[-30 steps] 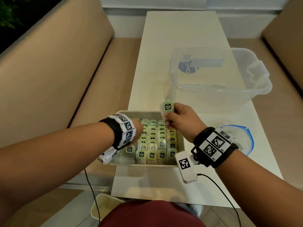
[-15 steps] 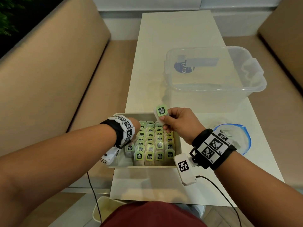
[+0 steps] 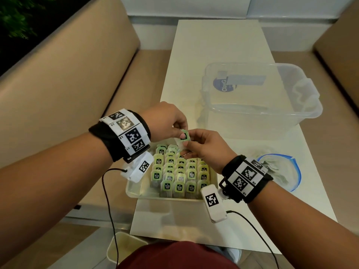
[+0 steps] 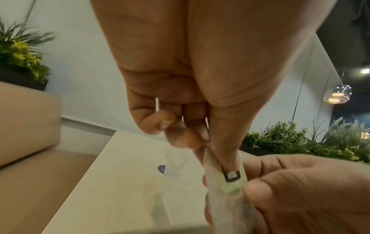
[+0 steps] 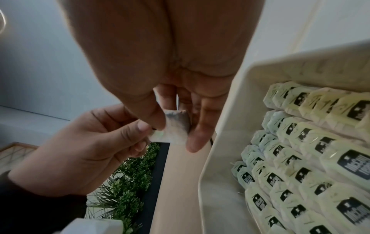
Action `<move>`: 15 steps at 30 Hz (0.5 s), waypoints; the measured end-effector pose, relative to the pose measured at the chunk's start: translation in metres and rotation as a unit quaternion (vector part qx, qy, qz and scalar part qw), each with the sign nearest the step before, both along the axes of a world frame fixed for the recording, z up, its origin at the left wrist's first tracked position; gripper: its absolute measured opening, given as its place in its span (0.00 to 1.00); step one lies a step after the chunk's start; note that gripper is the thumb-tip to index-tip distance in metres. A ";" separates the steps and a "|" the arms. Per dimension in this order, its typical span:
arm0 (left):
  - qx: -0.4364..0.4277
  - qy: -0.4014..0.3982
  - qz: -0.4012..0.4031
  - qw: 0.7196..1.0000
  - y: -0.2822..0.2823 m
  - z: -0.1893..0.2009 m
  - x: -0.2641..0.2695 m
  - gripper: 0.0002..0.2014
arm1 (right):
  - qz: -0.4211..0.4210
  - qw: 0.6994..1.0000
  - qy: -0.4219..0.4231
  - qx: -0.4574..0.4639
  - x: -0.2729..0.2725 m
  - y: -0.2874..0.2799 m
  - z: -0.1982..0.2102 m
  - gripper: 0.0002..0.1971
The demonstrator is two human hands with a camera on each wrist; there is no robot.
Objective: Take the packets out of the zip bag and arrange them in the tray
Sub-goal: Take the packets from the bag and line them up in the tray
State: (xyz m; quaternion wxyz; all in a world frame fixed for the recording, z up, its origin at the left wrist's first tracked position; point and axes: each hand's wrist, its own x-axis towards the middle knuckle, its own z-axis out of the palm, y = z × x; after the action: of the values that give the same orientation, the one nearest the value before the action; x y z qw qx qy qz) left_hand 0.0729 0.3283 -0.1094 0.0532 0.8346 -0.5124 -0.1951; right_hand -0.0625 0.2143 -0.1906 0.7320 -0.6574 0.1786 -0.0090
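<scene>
A small tea packet (image 3: 184, 137) with a green and black label is held above the far end of the white tray (image 3: 132, 189). My left hand (image 3: 179, 131) pinches its top by the label, which shows in the left wrist view under the thumb (image 4: 226, 159). My right hand (image 3: 186, 148) pinches its lower paper part (image 5: 177, 126) between thumb and fingers. Several rows of like packets (image 3: 179, 171) stand upright in the tray, filling its middle and right. The zip bag (image 3: 279, 171), clear with a blue seal, lies on the table to the right, partly behind my right wrist.
A large clear plastic tub (image 3: 262, 94) stands on the white table (image 3: 213, 45) beyond the tray. Beige benches run along both sides. A strip along the tray's left wall (image 5: 216, 158) holds no packets. A cable hangs from each wrist camera.
My left hand has risen from the tray's left side and now pinches the top of the packet that my right hand was holding up alone.
</scene>
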 end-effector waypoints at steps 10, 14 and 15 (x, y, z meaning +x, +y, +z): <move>0.000 -0.010 0.028 1.000 0.012 -0.005 0.007 0.04 | -0.038 0.994 0.024 -0.098 0.001 -0.004 -0.006 0.02; 0.102 -0.075 0.027 0.992 0.015 -0.026 0.010 0.06 | -0.043 0.958 0.054 -0.279 -0.007 -0.017 -0.017 0.06; 0.148 -0.083 0.018 0.985 0.016 -0.034 0.007 0.08 | -0.049 0.945 0.062 -0.318 -0.009 -0.022 -0.019 0.06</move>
State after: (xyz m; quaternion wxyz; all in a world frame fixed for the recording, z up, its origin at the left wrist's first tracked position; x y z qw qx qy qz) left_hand 0.0801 0.3439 -0.1432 -0.1101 0.8558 -0.4650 -0.1980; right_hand -0.0718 0.1926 -0.2099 0.4713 -0.8455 0.2437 -0.0602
